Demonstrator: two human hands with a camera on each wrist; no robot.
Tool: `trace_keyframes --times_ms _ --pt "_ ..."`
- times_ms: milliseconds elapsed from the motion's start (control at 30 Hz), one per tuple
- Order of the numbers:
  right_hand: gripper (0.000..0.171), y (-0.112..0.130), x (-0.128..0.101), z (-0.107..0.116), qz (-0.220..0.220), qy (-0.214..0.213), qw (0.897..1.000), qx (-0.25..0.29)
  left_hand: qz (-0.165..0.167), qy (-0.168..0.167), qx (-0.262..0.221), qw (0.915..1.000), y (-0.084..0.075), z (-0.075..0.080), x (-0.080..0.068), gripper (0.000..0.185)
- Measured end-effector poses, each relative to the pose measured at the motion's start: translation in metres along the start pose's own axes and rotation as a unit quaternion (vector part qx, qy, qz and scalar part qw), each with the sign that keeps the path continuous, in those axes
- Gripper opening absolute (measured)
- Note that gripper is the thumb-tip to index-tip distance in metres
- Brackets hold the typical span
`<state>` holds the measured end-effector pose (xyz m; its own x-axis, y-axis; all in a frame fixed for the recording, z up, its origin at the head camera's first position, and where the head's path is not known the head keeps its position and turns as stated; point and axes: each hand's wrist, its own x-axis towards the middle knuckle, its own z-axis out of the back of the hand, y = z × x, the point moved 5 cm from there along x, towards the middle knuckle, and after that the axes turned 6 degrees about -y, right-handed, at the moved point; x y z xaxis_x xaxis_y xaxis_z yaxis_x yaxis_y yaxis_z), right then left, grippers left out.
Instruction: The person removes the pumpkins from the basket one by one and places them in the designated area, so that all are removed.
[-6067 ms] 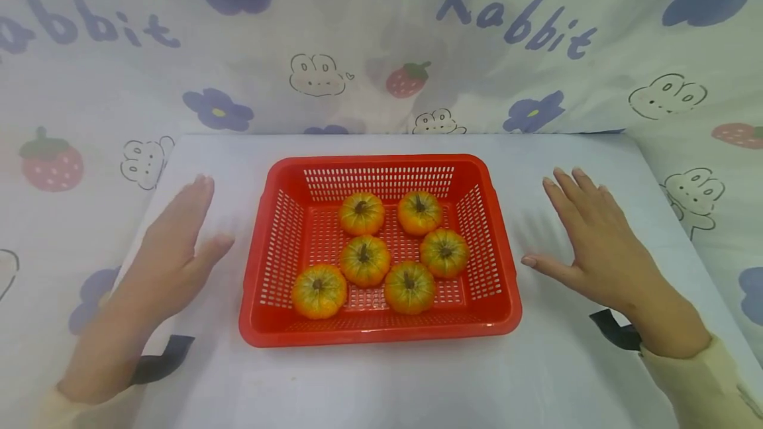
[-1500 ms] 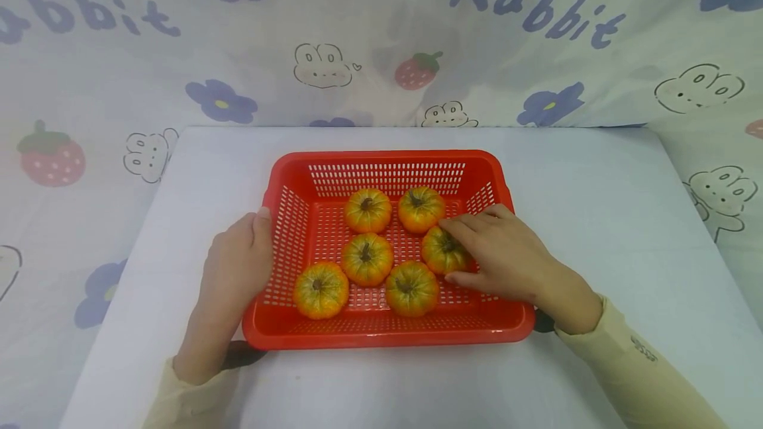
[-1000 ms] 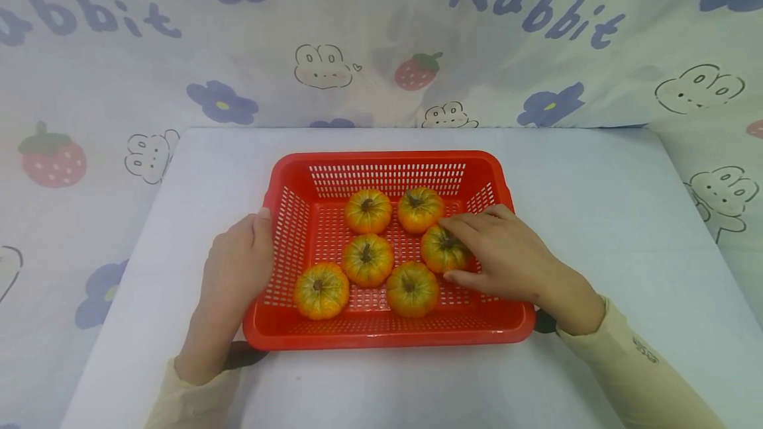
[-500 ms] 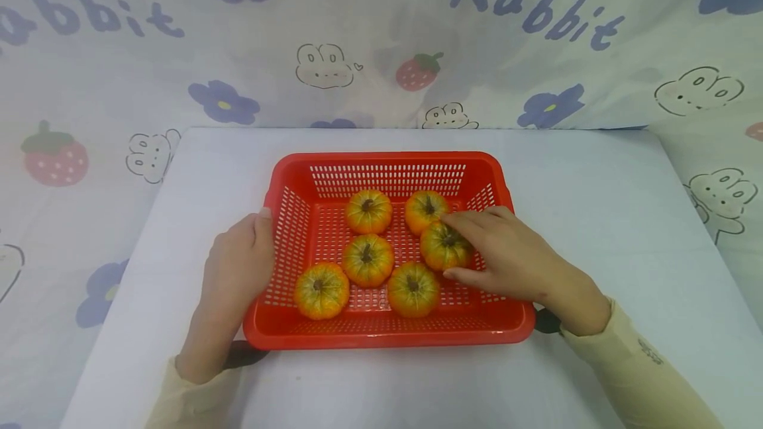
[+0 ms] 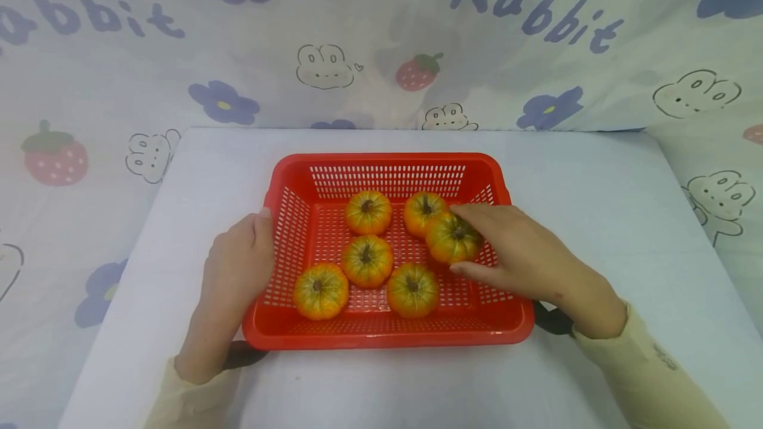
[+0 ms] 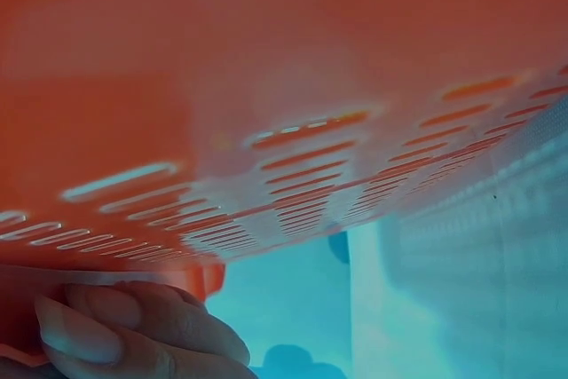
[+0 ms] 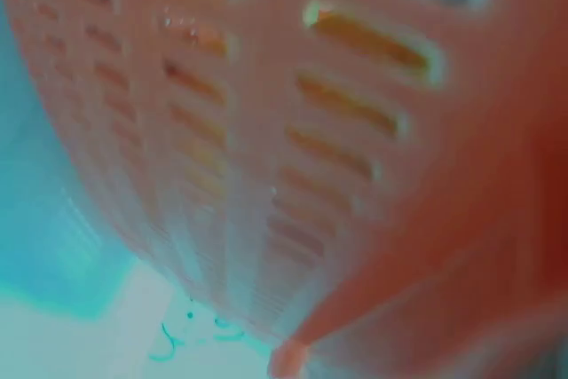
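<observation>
Fingers (image 5: 477, 216) of my right hand (image 5: 524, 257) pinch one small pumpkin (image 5: 452, 238), now lifted off the basket (image 5: 387, 336) floor; left hand (image 5: 238, 270) grips the rim.

The red basket wall (image 7: 293, 157) fills most of the right wrist view at very close range and is blurred. Rows of slots (image 7: 364, 42) run across the wall. A pale surface (image 7: 71, 326) shows below and to the left of the wall.
</observation>
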<state>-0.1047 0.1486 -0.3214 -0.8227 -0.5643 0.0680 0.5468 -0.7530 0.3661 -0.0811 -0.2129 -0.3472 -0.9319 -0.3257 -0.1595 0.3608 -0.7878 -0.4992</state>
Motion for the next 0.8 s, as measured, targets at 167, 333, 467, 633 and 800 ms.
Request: trace_keyframes --times_ms 167,333,467,633,800 --pt "0.085 -0.006 -0.004 0.011 -0.010 -0.020 1.000 -0.002 0.006 0.010 -0.004 0.9999 0.001 -0.001 0.001 0.058" --pt "0.083 -0.014 -0.008 0.025 -0.016 -0.045 0.999 0.004 0.016 0.022 -0.006 0.9996 0.001 -0.001 0.000 0.058" --pt "0.082 -0.019 -0.010 0.035 -0.024 -0.057 0.998 0.005 0.015 0.022 -0.004 0.9997 0.001 0.000 0.000 0.057" --pt "0.083 -0.028 -0.009 0.045 -0.029 -0.076 0.997 0.000 0.014 0.019 -0.002 0.9997 0.000 0.000 0.000 0.057" --pt "0.089 -0.046 -0.008 0.049 -0.057 -0.093 0.994 0.021 0.010 0.020 -0.005 0.9997 0.000 -0.001 0.001 0.057"
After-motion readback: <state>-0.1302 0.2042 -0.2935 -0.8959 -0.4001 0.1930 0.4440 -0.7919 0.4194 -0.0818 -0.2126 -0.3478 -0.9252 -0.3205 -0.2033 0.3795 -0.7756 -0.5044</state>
